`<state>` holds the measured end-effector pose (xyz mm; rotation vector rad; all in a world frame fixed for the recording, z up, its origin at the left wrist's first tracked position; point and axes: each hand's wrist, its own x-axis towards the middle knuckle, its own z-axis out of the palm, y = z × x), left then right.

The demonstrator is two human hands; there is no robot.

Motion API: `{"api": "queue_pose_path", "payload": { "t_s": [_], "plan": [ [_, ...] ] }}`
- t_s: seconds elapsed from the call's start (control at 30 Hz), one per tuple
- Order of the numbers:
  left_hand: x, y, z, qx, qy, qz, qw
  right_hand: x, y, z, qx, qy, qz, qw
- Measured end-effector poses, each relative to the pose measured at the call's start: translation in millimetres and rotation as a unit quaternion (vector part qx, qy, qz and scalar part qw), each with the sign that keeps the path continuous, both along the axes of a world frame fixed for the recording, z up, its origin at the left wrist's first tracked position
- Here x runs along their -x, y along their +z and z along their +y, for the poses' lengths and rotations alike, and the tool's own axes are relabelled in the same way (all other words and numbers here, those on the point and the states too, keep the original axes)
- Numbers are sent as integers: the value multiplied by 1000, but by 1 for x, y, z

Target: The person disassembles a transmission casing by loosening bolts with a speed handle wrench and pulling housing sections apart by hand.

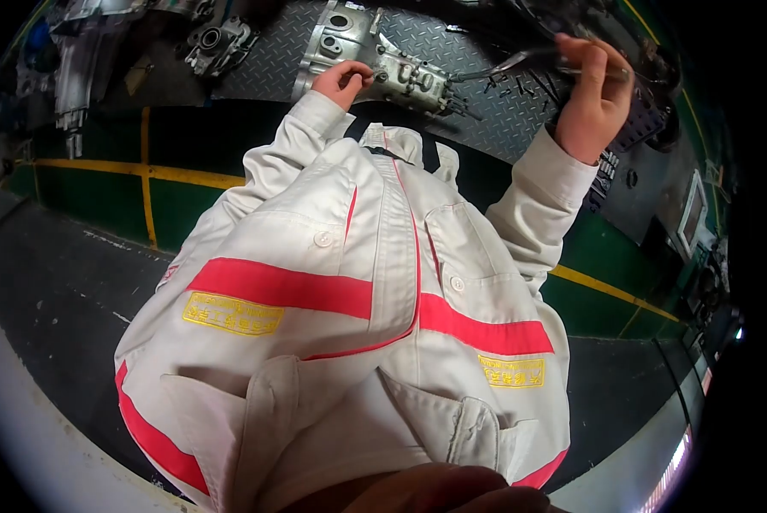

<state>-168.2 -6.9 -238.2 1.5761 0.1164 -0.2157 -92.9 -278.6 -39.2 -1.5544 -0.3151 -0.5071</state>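
Note:
A silver metal gearbox housing (pixel 409 79) lies on its side on a diamond-plate bench top (pixel 268 60), its narrow end with thin rods facing right. My left hand (pixel 343 83) is at the housing's wide flange, with fingers curled in and thumb close to them. Whether it pinches something small cannot be made out. Off to the right, my right hand (pixel 595 94) is raised and closed around a slim, shiny metal hand tool (pixel 513 61). The tool points left toward the housing's narrow end. Blur hides its exact kind and whether it touches the housing.
Another metal casting (pixel 219 43) sits at the back left, with a larger gearbox part (pixel 76 73) farther left. Several small dark bolts (pixel 520 85) lie beneath the tool. A dark perforated tray (pixel 641 128) and a row of small metal pieces (pixel 604 175) are at right.

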Motion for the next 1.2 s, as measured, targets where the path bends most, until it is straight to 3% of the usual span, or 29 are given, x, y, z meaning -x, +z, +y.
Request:
{"api": "queue_pose_path", "payload": {
  "t_s": [0.07, 0.13, 0.2, 0.27, 0.37, 0.47, 0.53, 0.6, 0.73, 0.87, 0.97, 1.07, 1.13, 1.2],
  "plan": [
    [-1, 2, -1, 2, -4, 0, 1000, 10, 5, -1, 2, 127, 42, 991],
    [-2, 6, -1, 7, -6, 1, 1000, 21, 9, -15, 34, 141, 63, 987],
    [0, 8, 2, -19, -10, -9, 1000, 15, 5, -38, 7, 22, 41, 999],
    [2, 3, 4, 2, -1, -2, 1000, 1, 5, -60, -50, -90, 103, 989],
    [-1, -4, 3, 28, -4, -1, 1000, -23, -9, -43, -12, -176, 50, 983],
    [-5, 0, -4, 40, -21, -1, 999, -14, 3, 23, 28, -81, 89, 992],
    [-7, -2, -7, 39, -45, -3, 998, 0, -5, 52, -5, 77, 51, 996],
    [-10, -9, -11, 52, -43, -16, 998, 6, -2, 40, -6, 0, 31, 1000],
    [-20, -5, -22, 13, -54, -54, 997, 9, 28, -20, -77, -30, -11, 997],
    [-52, -13, -57, -197, -117, -176, 957, 50, 94, -76, -163, 89, 1, 983],
    [-73, -32, -101, -347, -206, -219, 888, 85, 95, -86, -142, 49, 4, 989],
    [-90, -62, -135, -442, -207, -251, 836, 105, 47, -111, -109, -17, 40, 993],
    [-95, -66, -153, -467, -229, -230, 823, 116, 9, -123, -104, -156, 106, 977],
    [-99, -62, -164, -532, -232, -165, 798, 128, -36, -149, -120, -210, 190, 952]
  ]
}}
